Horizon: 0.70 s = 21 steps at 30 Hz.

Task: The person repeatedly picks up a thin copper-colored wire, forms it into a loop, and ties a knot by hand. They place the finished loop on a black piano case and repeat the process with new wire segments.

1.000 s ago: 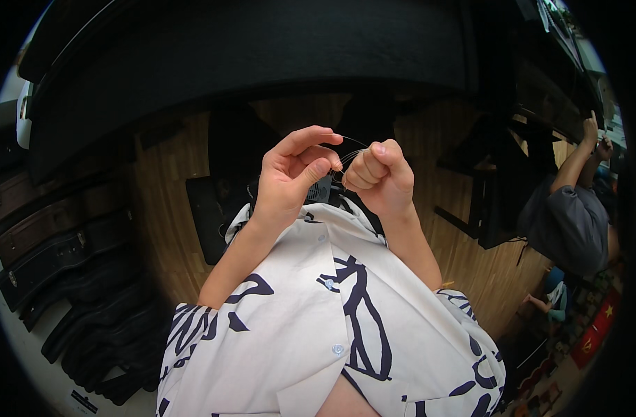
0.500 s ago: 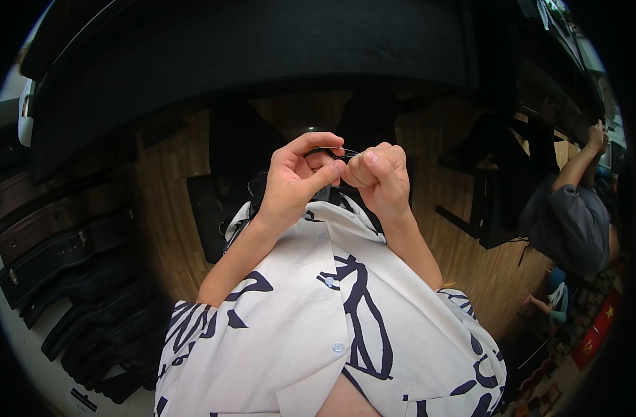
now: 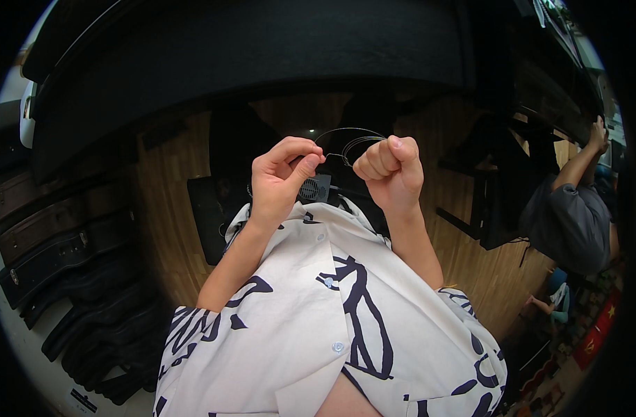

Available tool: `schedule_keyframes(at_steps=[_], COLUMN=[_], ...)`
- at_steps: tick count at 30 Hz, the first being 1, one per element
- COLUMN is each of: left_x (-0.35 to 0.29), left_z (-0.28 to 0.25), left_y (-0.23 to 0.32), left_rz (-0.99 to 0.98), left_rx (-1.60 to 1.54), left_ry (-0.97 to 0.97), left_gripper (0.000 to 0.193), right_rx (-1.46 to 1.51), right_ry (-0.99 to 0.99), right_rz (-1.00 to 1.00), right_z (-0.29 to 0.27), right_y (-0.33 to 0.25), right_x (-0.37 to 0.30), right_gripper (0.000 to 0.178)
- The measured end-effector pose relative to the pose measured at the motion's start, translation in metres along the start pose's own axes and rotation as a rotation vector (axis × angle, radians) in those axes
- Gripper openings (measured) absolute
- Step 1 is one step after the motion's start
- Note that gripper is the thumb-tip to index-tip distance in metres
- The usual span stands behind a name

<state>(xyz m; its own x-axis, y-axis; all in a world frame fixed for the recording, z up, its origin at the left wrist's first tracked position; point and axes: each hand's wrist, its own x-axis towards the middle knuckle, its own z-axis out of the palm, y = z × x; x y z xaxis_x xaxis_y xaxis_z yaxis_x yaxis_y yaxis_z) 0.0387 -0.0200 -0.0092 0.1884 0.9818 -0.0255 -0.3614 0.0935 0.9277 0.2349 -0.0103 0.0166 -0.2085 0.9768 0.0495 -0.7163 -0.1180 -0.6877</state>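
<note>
A thin, shiny metal string [image 3: 365, 139] is coiled in a few loose loops in front of my chest. My right hand [image 3: 395, 174] is curled into a fist around one side of the coil, thumb on top. Thumb and fingertips of my left hand [image 3: 277, 177] are pinched together on a stretch of the string by the loops' left side. One wider loop arches above the gap between the two hands. The parts inside my right fist are hidden.
A large black surface [image 3: 262, 52] spans the far side. Dark instrument cases [image 3: 47, 240] stand in a row at left. A grey box with a round grille [image 3: 311, 187] sits below my hands. At right are a black stand [image 3: 481, 208] and another person [image 3: 571, 215].
My hands have drawn apart, the left a little to the left and the right to the right. More of the coiled string now shows between them, and the grilled box is uncovered.
</note>
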Motion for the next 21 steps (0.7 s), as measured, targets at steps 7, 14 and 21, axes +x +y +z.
schedule_keyframes(at_steps=[7, 14, 21], left_x=[0.005, 0.006, 0.008], left_z=[0.002, 0.004, 0.003], left_y=[0.010, 0.006, 0.006], left_rz=[-0.282, -0.319, -0.193], left_rx=[-0.325, -0.485, -0.547], left_ry=[-0.045, -0.237, -0.216], left_gripper=[0.009, 0.011, 0.017], right_rx=[0.081, 0.062, -0.050], right_ry=[-0.131, -0.161, -0.168], right_rz=[0.146, 0.145, 0.131], right_z=[0.001, 0.001, 0.013], right_y=[0.002, 0.002, 0.009], right_x=[0.002, 0.002, -0.002], right_gripper=[0.052, 0.053, 0.054])
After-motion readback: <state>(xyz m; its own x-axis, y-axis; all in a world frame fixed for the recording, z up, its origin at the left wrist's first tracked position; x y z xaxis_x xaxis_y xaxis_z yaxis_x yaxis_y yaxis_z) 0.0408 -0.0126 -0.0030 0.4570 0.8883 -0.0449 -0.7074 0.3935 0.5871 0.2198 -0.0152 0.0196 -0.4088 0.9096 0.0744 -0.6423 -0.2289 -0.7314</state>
